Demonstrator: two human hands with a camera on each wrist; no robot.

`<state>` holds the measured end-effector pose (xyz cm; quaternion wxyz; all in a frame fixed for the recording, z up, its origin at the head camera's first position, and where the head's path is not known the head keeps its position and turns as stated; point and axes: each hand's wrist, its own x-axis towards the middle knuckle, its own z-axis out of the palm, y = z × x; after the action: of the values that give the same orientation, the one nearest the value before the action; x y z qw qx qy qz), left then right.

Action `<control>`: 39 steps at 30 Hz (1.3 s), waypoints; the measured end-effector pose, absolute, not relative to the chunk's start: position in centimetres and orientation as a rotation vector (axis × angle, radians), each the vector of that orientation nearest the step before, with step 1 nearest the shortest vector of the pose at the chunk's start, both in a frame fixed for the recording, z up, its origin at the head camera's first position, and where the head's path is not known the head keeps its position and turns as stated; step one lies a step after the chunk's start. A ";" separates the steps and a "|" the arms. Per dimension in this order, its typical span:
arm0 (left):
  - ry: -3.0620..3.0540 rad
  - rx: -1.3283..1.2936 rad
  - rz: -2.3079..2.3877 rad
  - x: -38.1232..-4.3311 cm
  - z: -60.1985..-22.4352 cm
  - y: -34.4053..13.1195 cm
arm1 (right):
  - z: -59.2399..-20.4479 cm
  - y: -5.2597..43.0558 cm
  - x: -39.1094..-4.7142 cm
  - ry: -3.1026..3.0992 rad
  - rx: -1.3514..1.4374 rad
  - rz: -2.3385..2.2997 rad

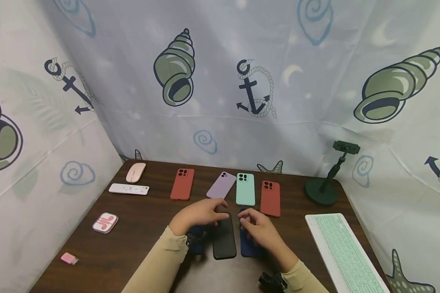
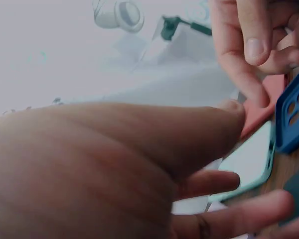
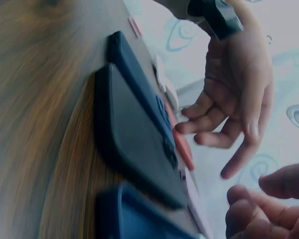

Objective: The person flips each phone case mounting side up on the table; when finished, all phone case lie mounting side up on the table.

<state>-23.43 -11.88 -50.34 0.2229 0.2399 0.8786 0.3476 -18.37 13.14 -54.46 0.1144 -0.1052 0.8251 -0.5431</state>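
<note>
A black phone case (image 1: 224, 240) lies near the table's front edge, my left hand (image 1: 202, 212) over its far end with fingers spread and nothing held. To its right lies a dark blue phone case (image 1: 247, 246), with camera cutouts showing in the left wrist view. My right hand (image 1: 259, 231) hovers above that blue case, its fingers loosely bent and apart from it. Another blue phone case (image 3: 139, 79) sits beyond the black one in the right wrist view; my left wrist partly hides it in the head view.
Behind stand a row of cases: red (image 1: 182, 185), lilac (image 1: 221, 185), mint (image 1: 245, 190) and another red case (image 1: 270, 199). Mouse (image 1: 135, 173), remote (image 1: 128, 189), earphone box (image 1: 105, 222) and pink USB stick (image 1: 69, 258) lie left; camera stand (image 1: 320, 191) and keyboard (image 1: 346, 250) right.
</note>
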 end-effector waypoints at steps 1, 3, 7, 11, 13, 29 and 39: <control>2.421 0.641 0.965 -23.5 -50.3 -12.1 | -54.5 12.6 -18.4 2.430 -0.316 -1.591; 2.402 0.598 0.965 -23.6 -50.2 -12.6 | -54.9 11.9 -18.5 2.454 -0.325 -1.579; 2.357 0.525 0.979 -23.5 -50.3 -12.9 | -56.2 11.5 -18.5 2.441 -0.325 -1.608; 2.333 0.495 0.959 -23.2 -50.7 -12.7 | -57.6 11.9 -18.5 2.370 -0.336 -1.674; 2.320 0.494 0.940 -23.2 -50.9 -12.5 | -58.3 11.9 -18.5 2.339 -0.338 -1.665; 2.361 0.529 0.844 -23.6 -51.4 -12.5 | -59.2 11.4 -19.5 2.735 -0.473 -1.309; 2.468 0.535 0.695 -23.5 -51.4 -11.7 | -59.1 11.4 -19.7 2.687 -0.463 -1.318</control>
<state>-23.55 -11.68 -51.41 0.2582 0.1973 0.9103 0.2564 -19.70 11.41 -59.08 0.0565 -0.1528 0.8858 -0.4346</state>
